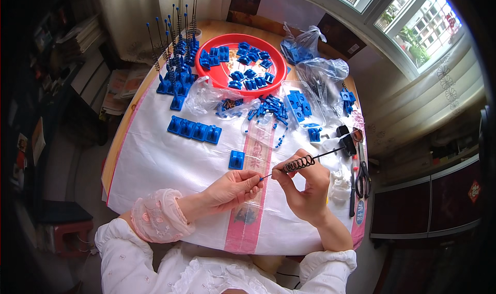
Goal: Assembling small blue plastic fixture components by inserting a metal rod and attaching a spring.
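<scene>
My right hand (309,186) grips a black wire with a coiled spring section (298,163) in its middle. The wire's straight end slants up to the right, close to a black device. Its thin other end points toward my left hand (235,189), whose thumb and forefinger pinch a small blue bead (261,179) at that tip. Whether the bead sits fully on the wire cannot be made out. Just beyond my hands a single blue plastic base (236,160) lies on the white woven sheet (155,185). Farther left stands a joined row of similar blue bases (194,130).
At the back, a red round tray (283,61) carries blue parts. Upright spring wires with blue tips (175,40) rise from blue bases at back left. Loose blue pieces (271,108) and a clear box (323,119) lie mid-table. Black scissors (363,180) and the black device (346,139) are at right.
</scene>
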The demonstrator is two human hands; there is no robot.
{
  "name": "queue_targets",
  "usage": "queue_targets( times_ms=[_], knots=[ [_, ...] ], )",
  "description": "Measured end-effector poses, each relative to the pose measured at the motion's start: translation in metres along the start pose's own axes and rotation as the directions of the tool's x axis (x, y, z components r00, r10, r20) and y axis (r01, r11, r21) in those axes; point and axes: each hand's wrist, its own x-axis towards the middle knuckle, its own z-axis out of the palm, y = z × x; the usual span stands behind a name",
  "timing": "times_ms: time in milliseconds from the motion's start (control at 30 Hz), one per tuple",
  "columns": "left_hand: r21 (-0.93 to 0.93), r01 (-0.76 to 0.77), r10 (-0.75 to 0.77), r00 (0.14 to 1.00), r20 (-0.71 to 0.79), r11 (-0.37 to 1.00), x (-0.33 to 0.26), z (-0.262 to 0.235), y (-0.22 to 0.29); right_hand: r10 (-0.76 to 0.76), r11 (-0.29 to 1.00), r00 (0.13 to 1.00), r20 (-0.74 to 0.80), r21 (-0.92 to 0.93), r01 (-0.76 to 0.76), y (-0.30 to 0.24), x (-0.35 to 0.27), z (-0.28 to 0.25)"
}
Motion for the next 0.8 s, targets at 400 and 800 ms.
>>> queue_targets(
  times_ms=[400,800],
  knots=[
    [-0.066,-0.017,0.022,0.997,0.077,0.998,0.003,-0.009,-0.004,-0.016,1.000,1.000,-0.007,-0.020,0.016,-0.002,0.000,-0.004],
    [-0.068,-0.021,0.026,0.997,0.072,0.997,0.003,-0.012,-0.005,-0.018,1.000,1.000,-0.013,-0.003,0.018,-0.002,0.000,-0.004]
  ],
)
